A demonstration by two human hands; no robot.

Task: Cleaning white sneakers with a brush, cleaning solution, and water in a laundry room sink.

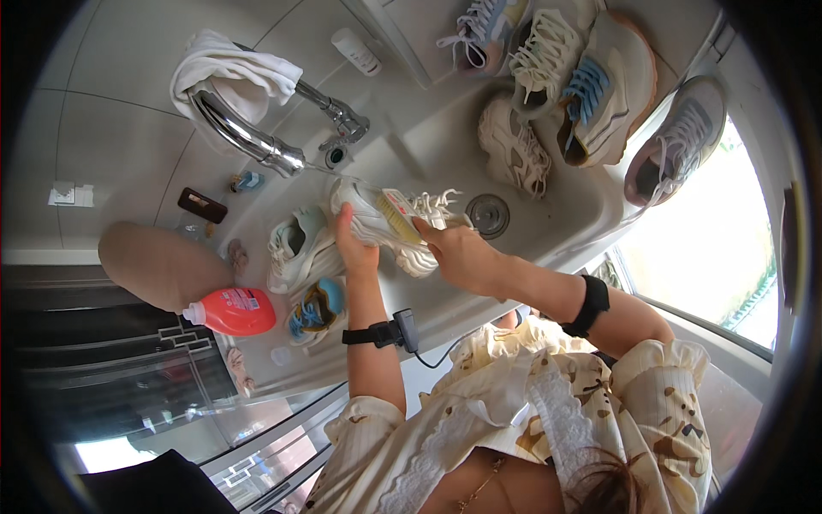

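My left hand (357, 246) grips one end of a white sneaker (363, 204), holding it up over the sink basin (437, 295). In my right hand (463, 258) is a scrubbing brush (399, 215), its pale yellow bristles against the sneaker's side. Loose white laces (437, 204) stick out beyond the brush. A thin stream of water runs from the chrome faucet (282, 157) towards the sneaker. The metal drain (488, 215) shows just right of the shoe. Another off-white sneaker (514, 144) leans on its side in the basin.
Several sneakers, one with blue laces (585, 90), crowd the far right rim. On the left are a mint-lined shoe (295, 241), a blue-and-yellow shoe (316, 311), a red detergent bottle (237, 311) and a phone (202, 205). A white cloth (221, 70) hangs over the faucet; a white bottle (356, 51) stands behind.
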